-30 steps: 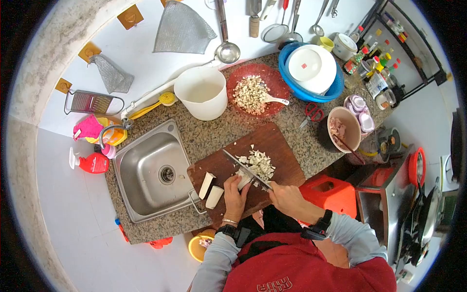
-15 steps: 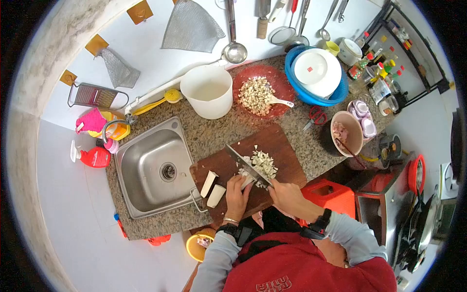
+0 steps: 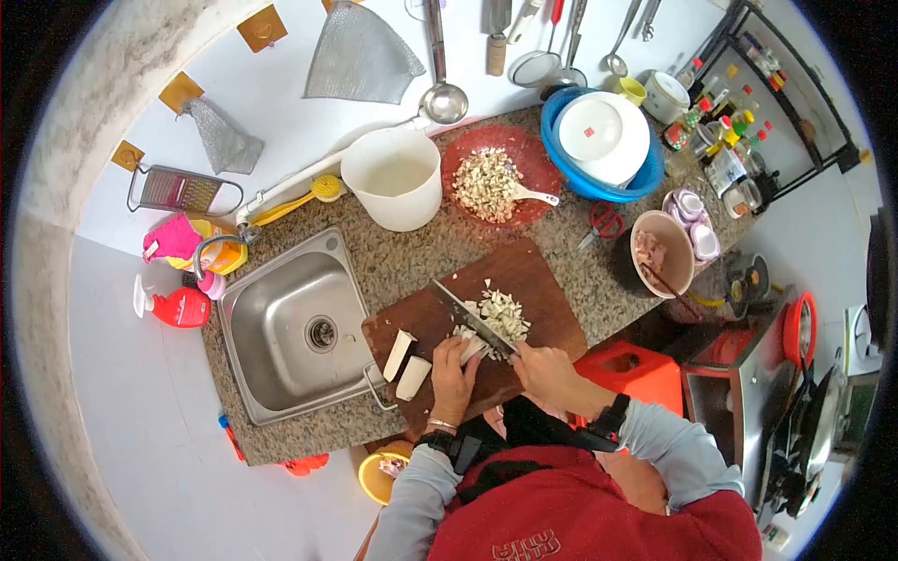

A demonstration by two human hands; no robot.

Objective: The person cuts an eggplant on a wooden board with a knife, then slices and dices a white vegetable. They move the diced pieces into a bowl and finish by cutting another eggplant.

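My right hand (image 3: 547, 374) grips the handle of a kitchen knife (image 3: 464, 312), its blade slanting across the wooden cutting board (image 3: 552, 290). On the near-left side of the blade, my left hand (image 3: 453, 376) presses curled fingers on a white vegetable piece (image 3: 472, 349), which looks like king oyster mushroom. Its form is partly hidden by the fingers and blade. Small diced white bits (image 3: 501, 313) lie heaped beyond the blade. Two larger white chunks (image 3: 413, 378) rest at the board's left end, near the sink.
A steel sink (image 3: 271, 360) adjoins the board's left. Behind stand a white bucket (image 3: 393, 182) and a red plate (image 3: 538, 154) of chopped food with a white spoon. To the right are scissors (image 3: 606, 222), a bowl of meat (image 3: 687, 243) and a blue basin (image 3: 645, 182). Below hangs a yellow bin (image 3: 374, 481).
The knife blade and both hands have shifted only slightly over the board. The whole view has moved a little to the left.
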